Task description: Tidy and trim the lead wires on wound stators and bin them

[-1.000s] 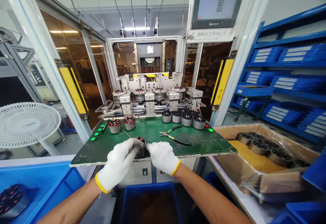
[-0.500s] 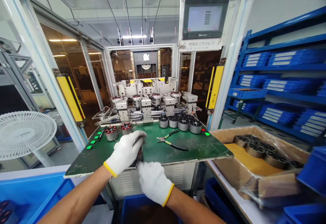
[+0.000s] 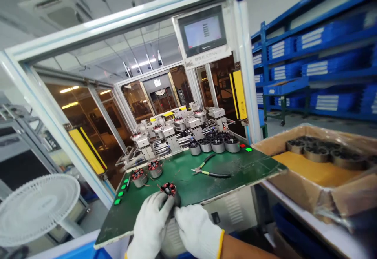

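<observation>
At the front edge of the green tabletop is a motor stator [image 3: 169, 189] with red-and-black copper windings on top and a grey metal body. My left hand [image 3: 151, 221], in a white glove, is closed round its left side. My right hand [image 3: 196, 227], gloved too, is closed at the stator's lower right; what its fingertips pinch is hidden. Beyond them stand two more wound stators [image 3: 154, 168] with loose wire ends. Cutting pliers [image 3: 210, 169] with black and green handles lie with their jaws open on the green tabletop [image 3: 203, 190].
Several unwound stators [image 3: 218, 145] stand at the back right of the tabletop, before a winding machine [image 3: 169, 133]. Lit green buttons [image 3: 120, 193] line the left edge. A carton [image 3: 297, 176] of stator cores is at right, a white fan [image 3: 38, 208] at left.
The camera has tilted and shifted. The left hand has come down from over the stator to its side, so the windings now show. The right hand stays close beside it.
</observation>
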